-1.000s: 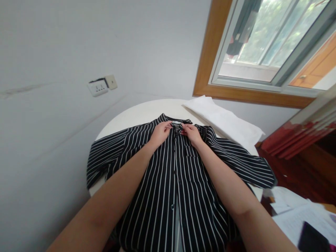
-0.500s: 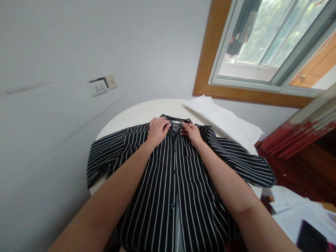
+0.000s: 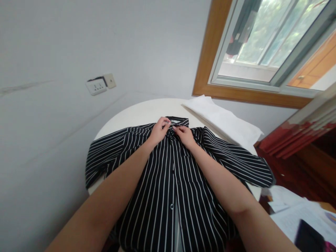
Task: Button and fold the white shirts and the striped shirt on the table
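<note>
Lying front up, the striped shirt (image 3: 157, 175) covers most of the counter (image 3: 131, 113), collar (image 3: 183, 121) at the far side, sleeves spread out to both sides, lower end hanging toward the wearer and running out of view. Buttons down the front; the two front edges part lower down, below the visible button (image 3: 172, 206).

Handling, judged by eye: light, soft, thin woven cloth, limp, creases easily, nothing fragile except maybe the small buttons. Probably not very slippery, but it'll bunch or slide on the smooth top if tugged. Collar looks stiffer than the body, so best hold is there: fingertips on both front edges at the neck. For the body, shoulder seams or side edges would keep it flat; one-point grips would likely let it sag.

Left hand (image 3: 159, 131) and right hand (image 3: 185, 135) are close beside each other at the neck, fingertips seemingly pinched on the collar's front edges; exact finger contact too small to tell. Forearms cross above the shirt front.

Farther out: folded white sheet (image 3: 223, 119) beyond the right sleeve, papers (image 3: 291, 217) and dark phone (image 3: 309, 236) low right, socket (image 3: 97, 86) on the wall, window (image 3: 262, 38), red-and-white curtain (image 3: 294, 140).
</note>
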The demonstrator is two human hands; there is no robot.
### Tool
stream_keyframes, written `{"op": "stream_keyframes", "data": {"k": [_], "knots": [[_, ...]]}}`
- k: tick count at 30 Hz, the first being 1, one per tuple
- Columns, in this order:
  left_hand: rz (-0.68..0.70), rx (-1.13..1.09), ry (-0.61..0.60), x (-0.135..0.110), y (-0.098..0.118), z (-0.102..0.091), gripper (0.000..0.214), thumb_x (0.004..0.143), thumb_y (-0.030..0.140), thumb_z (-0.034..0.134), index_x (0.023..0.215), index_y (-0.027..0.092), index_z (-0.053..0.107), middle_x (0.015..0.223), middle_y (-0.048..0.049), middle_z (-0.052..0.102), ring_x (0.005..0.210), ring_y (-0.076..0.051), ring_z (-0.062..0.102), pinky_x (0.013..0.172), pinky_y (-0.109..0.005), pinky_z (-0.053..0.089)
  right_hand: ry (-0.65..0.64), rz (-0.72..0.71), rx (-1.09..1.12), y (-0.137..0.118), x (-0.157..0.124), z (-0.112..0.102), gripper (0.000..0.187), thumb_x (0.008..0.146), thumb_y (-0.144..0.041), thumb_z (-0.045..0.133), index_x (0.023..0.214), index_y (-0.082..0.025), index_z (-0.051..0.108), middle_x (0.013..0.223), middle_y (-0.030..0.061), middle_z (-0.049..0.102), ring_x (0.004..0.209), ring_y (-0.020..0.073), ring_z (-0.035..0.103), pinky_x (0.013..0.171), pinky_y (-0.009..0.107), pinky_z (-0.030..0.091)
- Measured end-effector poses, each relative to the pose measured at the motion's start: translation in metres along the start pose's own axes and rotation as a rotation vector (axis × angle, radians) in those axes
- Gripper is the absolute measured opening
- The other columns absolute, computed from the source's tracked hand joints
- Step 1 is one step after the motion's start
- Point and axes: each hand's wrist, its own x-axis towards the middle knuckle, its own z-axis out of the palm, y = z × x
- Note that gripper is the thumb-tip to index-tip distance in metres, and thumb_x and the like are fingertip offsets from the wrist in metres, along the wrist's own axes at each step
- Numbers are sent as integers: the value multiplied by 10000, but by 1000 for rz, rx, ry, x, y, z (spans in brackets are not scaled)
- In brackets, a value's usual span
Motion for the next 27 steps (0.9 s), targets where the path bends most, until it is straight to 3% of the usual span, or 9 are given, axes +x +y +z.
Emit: {"op": "stream_keyframes", "data": {"k": [4, 9, 14, 22, 27], "knots": [[-3, -75, -14, 0, 3, 2, 154, 862, 341, 558, 925, 202, 538, 721, 32, 604, 702, -120, 598, 742, -247, 448, -21, 20, 43, 6, 2, -2, 431, 796, -557, 567, 586, -183, 605, 587, -13, 557, 592, 132, 472, 603, 258, 361], [-47, -84, -13, -1, 0, 4, 223, 813, 414, 614, 828, 191, 619, 856, -25, 694, 807, -167, 648, 798, -287, 489, 54, 86, 171, 12, 5, -2, 401, 767, -584, 598, 728, -193, 677, 695, -1, 619, 669, 142, 527, 651, 243, 422], [-16, 17, -67, -2, -6, 5, 281, 879, 411, 513, 876, 199, 696, 936, -47, 732, 884, -202, 659, 869, -335, 498, 60, 155, 300, 8, 3, -3, 390, 735, -574, 645, 720, -185, 679, 710, 9, 637, 654, 137, 544, 667, 251, 451], [-3, -27, -142, -3, -17, 5, 261, 845, 352, 577, 1024, 190, 678, 1070, -70, 708, 939, -195, 665, 926, -369, 501, 53, 113, 187, 14, 5, -5, 403, 771, -583, 605, 761, -188, 688, 696, 10, 637, 672, 154, 561, 673, 260, 445], [-75, -91, -85, -5, -13, 3, 199, 779, 331, 676, 910, 182, 665, 960, -68, 721, 865, -191, 690, 888, -366, 534, 115, 17, 23, 10, 3, -7, 394, 839, -569, 524, 739, -204, 632, 651, -10, 577, 652, 147, 516, 663, 255, 420]]}}
